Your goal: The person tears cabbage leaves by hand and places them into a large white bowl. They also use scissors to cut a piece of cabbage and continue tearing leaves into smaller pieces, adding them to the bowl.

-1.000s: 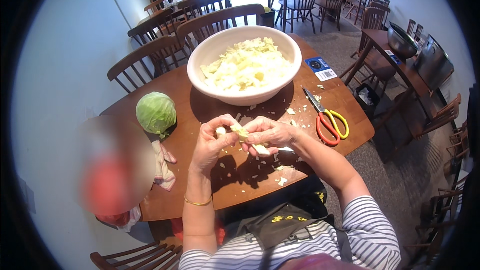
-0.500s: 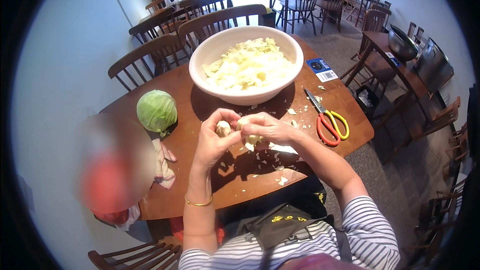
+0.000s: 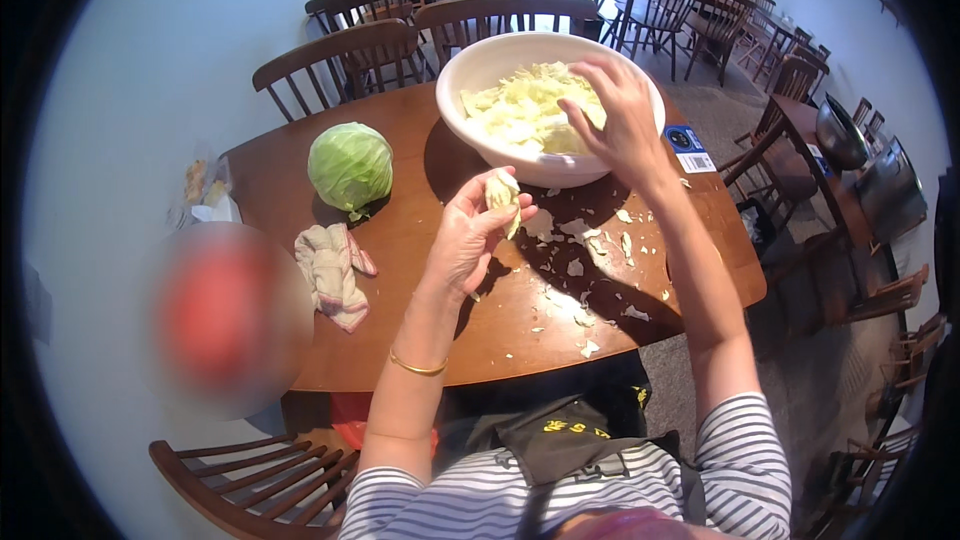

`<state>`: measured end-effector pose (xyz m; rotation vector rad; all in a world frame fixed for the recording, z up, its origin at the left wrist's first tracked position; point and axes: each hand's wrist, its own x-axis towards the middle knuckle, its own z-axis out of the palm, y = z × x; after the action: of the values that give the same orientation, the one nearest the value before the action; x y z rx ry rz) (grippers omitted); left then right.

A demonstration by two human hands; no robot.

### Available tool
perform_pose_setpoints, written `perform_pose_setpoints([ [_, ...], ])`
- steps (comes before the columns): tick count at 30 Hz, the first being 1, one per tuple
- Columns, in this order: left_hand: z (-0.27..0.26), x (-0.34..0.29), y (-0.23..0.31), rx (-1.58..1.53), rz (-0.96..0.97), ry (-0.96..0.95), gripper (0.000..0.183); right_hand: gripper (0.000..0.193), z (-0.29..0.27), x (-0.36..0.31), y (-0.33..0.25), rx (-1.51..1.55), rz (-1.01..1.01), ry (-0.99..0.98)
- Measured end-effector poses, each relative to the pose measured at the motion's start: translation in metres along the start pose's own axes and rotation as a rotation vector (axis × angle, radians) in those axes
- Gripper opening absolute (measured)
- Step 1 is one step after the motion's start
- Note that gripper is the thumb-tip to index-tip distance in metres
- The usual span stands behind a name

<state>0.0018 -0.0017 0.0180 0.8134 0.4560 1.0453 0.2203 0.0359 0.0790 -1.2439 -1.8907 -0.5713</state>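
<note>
My left hand (image 3: 462, 240) pinches a pale chunk of cabbage (image 3: 503, 200) upright between thumb and fingers, above the table in front of the bowl. Over the right side of a wide white bowl (image 3: 465, 132), my right hand (image 3: 618, 125) has its fingers spread and nothing in them. Torn yellowish cabbage leaves (image 3: 525, 105) are heaped inside that bowl. A whole green cabbage (image 3: 350, 168) sits to the left of it. Small cabbage scraps (image 3: 575, 267) lie scattered on the tabletop, between my two forearms.
A crumpled cloth (image 3: 335, 270) lies on the table's left part, by a blurred red patch (image 3: 222, 315). A blue and white card (image 3: 690, 148) rests right of the bowl. Wooden chairs (image 3: 335, 55) stand behind the table (image 3: 400, 355); metal pots (image 3: 890, 190) are on another table.
My right hand has left my left hand and moved up and forward over the bowl, its fingers now spread. The scissors seen earlier are now out of sight. The whole view has shifted.
</note>
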Motion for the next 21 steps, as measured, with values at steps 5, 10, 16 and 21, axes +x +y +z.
perform_pose_setpoints([
  [5,-0.008,-0.001,-0.003,0.151,0.027,0.007,0.032,0.026,-0.019,-0.035,-0.074,0.547,0.209,-0.324],
  [10,-0.007,0.001,-0.006,0.171,-0.012,-0.051,0.029,0.017,0.003,-0.056,-0.066,0.982,0.465,-0.247],
  [16,0.001,-0.002,0.0,-0.051,-0.164,-0.216,0.031,0.018,0.003,-0.066,-0.044,1.636,0.693,-0.347],
  [21,0.001,0.001,-0.001,0.172,0.056,-0.135,0.035,0.019,-0.006,-0.063,-0.049,1.648,0.811,-0.238],
])
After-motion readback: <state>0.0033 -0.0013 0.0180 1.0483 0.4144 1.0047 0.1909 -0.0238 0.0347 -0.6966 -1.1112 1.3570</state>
